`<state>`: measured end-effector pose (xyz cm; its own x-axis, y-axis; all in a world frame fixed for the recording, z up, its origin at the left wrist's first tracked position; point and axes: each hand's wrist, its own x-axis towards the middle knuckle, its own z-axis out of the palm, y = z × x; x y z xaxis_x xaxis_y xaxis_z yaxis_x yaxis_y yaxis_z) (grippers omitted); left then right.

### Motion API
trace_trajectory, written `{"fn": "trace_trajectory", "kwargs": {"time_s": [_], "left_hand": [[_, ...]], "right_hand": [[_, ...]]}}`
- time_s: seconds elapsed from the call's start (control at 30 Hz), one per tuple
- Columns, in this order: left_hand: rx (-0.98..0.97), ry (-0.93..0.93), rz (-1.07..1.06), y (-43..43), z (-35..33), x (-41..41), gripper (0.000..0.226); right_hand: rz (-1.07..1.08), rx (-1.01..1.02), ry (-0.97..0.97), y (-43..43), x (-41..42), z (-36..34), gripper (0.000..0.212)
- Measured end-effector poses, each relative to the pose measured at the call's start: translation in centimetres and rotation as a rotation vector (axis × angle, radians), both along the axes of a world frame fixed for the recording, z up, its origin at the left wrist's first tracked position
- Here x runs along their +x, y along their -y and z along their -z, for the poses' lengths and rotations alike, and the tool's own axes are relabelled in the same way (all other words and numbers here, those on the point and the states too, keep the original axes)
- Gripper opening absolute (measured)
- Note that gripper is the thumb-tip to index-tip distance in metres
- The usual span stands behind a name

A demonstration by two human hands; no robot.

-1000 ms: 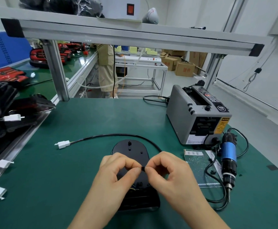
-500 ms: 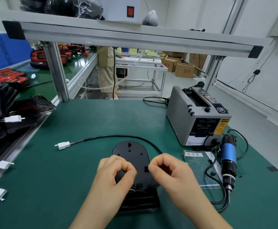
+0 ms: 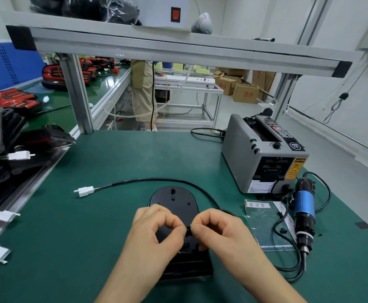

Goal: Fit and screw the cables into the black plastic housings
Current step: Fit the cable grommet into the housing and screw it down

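Note:
A black plastic housing (image 3: 174,200) lies flat on the green mat in front of me, its near end hidden under my hands. A black cable (image 3: 148,179) arcs from a white connector (image 3: 84,190) on the left, round the housing's far side, to my right hand. My left hand (image 3: 156,228) and my right hand (image 3: 218,230) meet over the housing's middle, fingers curled, together pinching a small black cable part (image 3: 188,228) between their fingertips.
A blue electric screwdriver (image 3: 303,213) with its coiled cord lies at the right, beside a clear bag of small parts (image 3: 263,226). A grey tape dispenser (image 3: 261,156) stands behind it. Stacked black housings with white connectors (image 3: 19,155) fill the left tray.
My fingertips parted slightly half a second ago and are now back together on the small black part. The housing and cable have stayed put.

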<state>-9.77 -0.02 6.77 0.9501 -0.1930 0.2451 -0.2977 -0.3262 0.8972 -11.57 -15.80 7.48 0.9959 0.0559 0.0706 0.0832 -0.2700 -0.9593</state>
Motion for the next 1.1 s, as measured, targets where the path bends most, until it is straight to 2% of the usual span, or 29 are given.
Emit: {"fn": "trace_trajectory", "kwargs": {"time_s": [0.1, 0.17, 0.3, 0.4, 0.5, 0.6, 0.63, 0.73, 0.83, 0.93, 1.0, 1.1], "left_hand": [[-0.003, -0.011, 0.026, -0.1, 0.0, -0.1, 0.022], [0.000, -0.019, 0.037, -0.3, 0.0, -0.1, 0.020], [0.000, -0.017, 0.025, -0.9, 0.1, 0.0, 0.024], [0.002, -0.015, 0.024, -1.0, 0.0, 0.1, 0.025], [-0.002, -0.021, 0.032, -0.8, -0.1, 0.0, 0.025], [0.001, -0.017, 0.026, -0.7, 0.0, 0.0, 0.024], [0.002, -0.014, 0.024, -0.7, 0.0, 0.0, 0.023], [-0.001, -0.011, 0.020, -0.9, 0.0, 0.1, 0.020], [0.004, -0.003, 0.011, -1.1, 0.0, 0.2, 0.020], [0.007, 0.004, 0.008, -1.1, 0.0, 0.2, 0.022], [0.012, 0.005, 0.012, -1.0, 0.0, 0.2, 0.023], [0.010, 0.008, 0.013, -1.0, 0.0, 0.3, 0.024]], "right_hand": [[-0.014, -0.029, -0.023, 0.3, 0.0, -0.2, 0.015], [-0.039, -0.127, -0.083, 1.4, 0.1, -0.7, 0.025], [-0.116, -0.519, -0.302, 4.4, 0.0, -1.6, 0.015], [-0.186, -0.815, -0.389, 5.4, -0.2, -1.0, 0.012], [-0.179, -1.081, -0.294, 5.1, -0.4, 0.2, 0.013], [-0.122, -1.146, -0.261, 4.8, -0.4, 1.0, 0.017], [-0.129, -1.146, -0.264, 4.7, -0.4, 0.9, 0.019], [-0.175, -1.066, -0.230, 5.1, -0.1, 0.9, 0.010], [-0.121, -0.917, -0.274, 6.4, 0.0, 0.5, 0.036], [-0.029, -0.767, -0.264, 7.8, 0.6, 0.0, 0.031], [0.107, -0.601, -0.202, 8.7, 1.2, -0.5, 0.022], [0.470, -0.258, -0.040, 10.8, 2.8, -0.9, 0.013]]}}
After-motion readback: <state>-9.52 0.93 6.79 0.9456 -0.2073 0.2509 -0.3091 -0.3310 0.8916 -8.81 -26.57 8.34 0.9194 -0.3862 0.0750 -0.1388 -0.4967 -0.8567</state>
